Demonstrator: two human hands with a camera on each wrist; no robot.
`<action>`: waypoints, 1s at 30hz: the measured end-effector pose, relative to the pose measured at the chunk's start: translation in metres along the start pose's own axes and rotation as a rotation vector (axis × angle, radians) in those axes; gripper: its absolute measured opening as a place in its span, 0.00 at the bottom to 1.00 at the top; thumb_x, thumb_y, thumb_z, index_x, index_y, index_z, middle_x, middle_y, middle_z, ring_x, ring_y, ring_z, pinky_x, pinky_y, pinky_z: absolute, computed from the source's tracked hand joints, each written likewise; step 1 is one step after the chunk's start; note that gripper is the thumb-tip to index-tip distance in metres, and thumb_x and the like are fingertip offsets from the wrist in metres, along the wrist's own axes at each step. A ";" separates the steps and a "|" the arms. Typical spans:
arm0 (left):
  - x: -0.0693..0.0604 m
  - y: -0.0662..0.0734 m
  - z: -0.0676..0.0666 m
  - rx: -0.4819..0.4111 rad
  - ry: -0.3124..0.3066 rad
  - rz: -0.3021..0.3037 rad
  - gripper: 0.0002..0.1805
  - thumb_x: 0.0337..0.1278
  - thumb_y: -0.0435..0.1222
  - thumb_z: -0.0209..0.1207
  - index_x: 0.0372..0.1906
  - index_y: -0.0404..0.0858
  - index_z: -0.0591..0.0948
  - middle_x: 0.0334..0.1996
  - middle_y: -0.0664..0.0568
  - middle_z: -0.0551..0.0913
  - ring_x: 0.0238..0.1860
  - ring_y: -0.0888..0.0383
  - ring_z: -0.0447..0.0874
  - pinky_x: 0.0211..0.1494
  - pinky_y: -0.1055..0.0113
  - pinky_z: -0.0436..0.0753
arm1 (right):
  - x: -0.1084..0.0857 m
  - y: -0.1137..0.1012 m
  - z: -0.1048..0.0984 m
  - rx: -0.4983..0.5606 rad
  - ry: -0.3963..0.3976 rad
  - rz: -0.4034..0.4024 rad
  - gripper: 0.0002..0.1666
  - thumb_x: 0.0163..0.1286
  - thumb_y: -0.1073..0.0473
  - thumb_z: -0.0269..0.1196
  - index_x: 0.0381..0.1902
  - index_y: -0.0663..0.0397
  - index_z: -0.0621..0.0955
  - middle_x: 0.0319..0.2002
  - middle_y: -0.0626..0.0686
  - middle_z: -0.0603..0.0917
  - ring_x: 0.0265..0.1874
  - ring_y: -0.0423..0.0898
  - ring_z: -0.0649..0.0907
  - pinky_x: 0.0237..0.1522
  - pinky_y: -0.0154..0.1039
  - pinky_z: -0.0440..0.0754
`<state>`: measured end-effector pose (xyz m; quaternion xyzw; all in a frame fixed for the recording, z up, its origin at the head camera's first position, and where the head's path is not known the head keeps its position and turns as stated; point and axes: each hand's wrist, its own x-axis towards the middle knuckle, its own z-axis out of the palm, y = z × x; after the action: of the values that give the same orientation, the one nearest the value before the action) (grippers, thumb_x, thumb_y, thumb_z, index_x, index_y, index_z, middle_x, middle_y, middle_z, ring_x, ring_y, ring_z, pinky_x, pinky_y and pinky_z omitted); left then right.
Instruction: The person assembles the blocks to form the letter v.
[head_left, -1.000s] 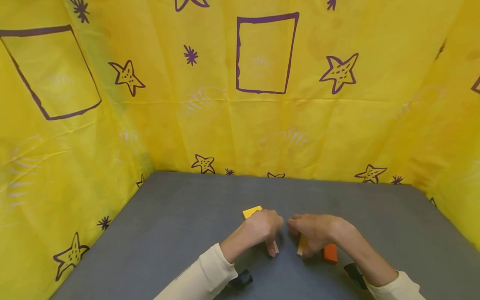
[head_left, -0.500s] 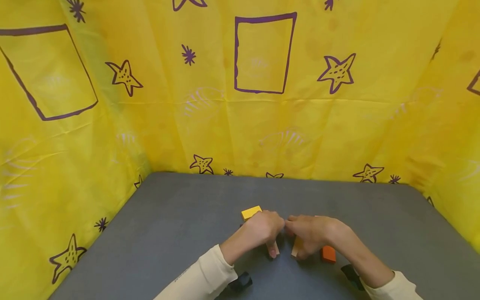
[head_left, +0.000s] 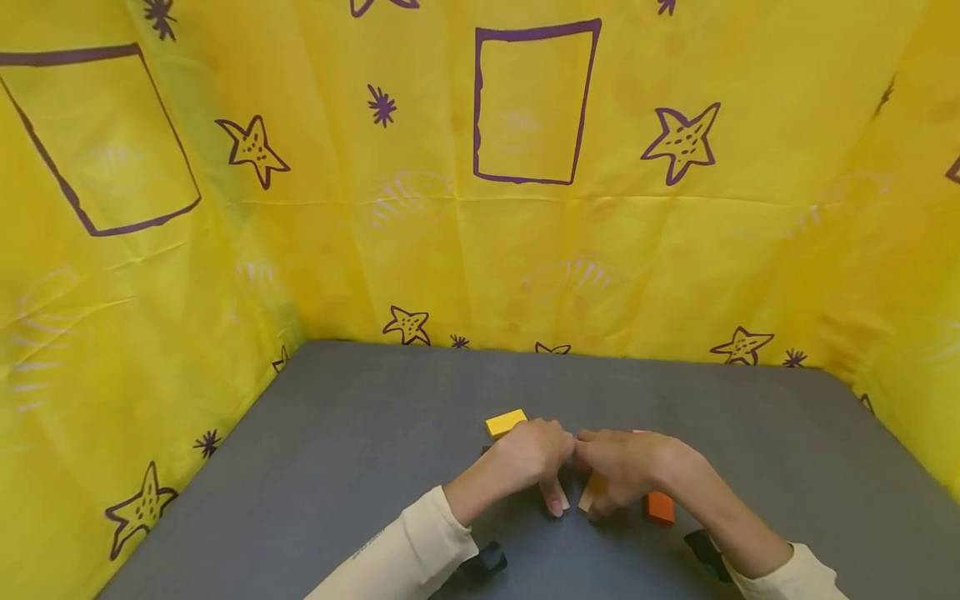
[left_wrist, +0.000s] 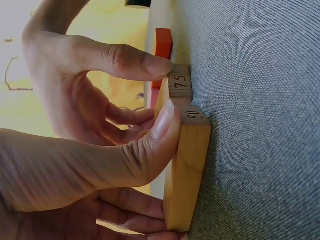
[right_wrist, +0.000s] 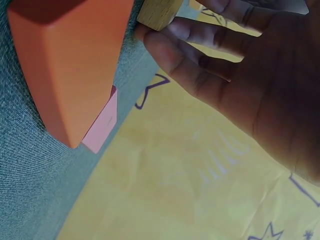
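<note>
My left hand (head_left: 531,457) holds a natural wooden block (left_wrist: 192,160) marked 50 on its end, with the thumb on its near end and fingers at the far end. Beside it, my right hand (head_left: 626,468) grips another wooden block (left_wrist: 181,81) marked 75, its thumb at the numbered end. Both blocks lie on the grey cloth surface, their numbered ends close together in the left wrist view. Fingertips of the two hands meet or nearly meet in the head view. The hands hide most of both blocks from above.
An orange block (head_left: 660,507) lies right of my right hand, with a pink block (right_wrist: 104,125) beyond it. A yellow block (head_left: 506,423) lies past my left hand, a dark piece (head_left: 486,449) by that wrist. Yellow patterned cloth (head_left: 420,250) walls the grey table (head_left: 375,417).
The two hands have come closer together with their blocks, narrowing the gap between them. The yellow and orange blocks stay where they were.
</note>
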<state>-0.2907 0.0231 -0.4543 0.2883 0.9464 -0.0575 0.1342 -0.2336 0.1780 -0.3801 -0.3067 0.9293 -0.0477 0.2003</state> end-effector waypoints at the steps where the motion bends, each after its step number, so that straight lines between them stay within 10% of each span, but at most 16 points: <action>1: -0.003 0.001 -0.003 -0.006 0.001 0.003 0.41 0.11 0.66 0.83 0.47 0.63 0.87 0.36 0.63 0.87 0.35 0.61 0.80 0.40 0.61 0.84 | 0.000 0.000 0.000 0.002 0.002 -0.001 0.22 0.52 0.45 0.80 0.39 0.38 0.80 0.41 0.40 0.79 0.41 0.42 0.81 0.53 0.64 0.81; 10: -0.059 0.020 -0.055 -0.055 -0.015 -0.011 0.36 0.23 0.58 0.85 0.48 0.53 0.89 0.36 0.58 0.87 0.34 0.61 0.79 0.41 0.65 0.83 | -0.001 -0.001 0.000 -0.023 0.006 -0.032 0.19 0.53 0.44 0.80 0.33 0.38 0.80 0.36 0.38 0.76 0.35 0.38 0.76 0.42 0.45 0.79; 24: -0.056 0.019 -0.052 -0.058 -0.030 -0.032 0.38 0.23 0.60 0.85 0.49 0.51 0.89 0.37 0.58 0.87 0.35 0.60 0.80 0.41 0.65 0.83 | -0.003 0.001 -0.002 0.022 -0.027 -0.043 0.21 0.58 0.42 0.78 0.40 0.40 0.80 0.39 0.39 0.77 0.37 0.39 0.77 0.48 0.48 0.81; 30: -0.069 0.004 -0.051 -0.055 -0.015 0.013 0.38 0.36 0.64 0.79 0.51 0.45 0.87 0.44 0.55 0.85 0.42 0.58 0.81 0.47 0.65 0.82 | -0.010 0.014 -0.004 0.095 0.005 -0.167 0.26 0.64 0.38 0.74 0.49 0.43 0.77 0.43 0.43 0.75 0.39 0.38 0.75 0.44 0.37 0.77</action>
<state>-0.2446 -0.0003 -0.3855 0.2901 0.9446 -0.0327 0.1498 -0.2359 0.1952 -0.3756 -0.3734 0.8976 -0.1089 0.2076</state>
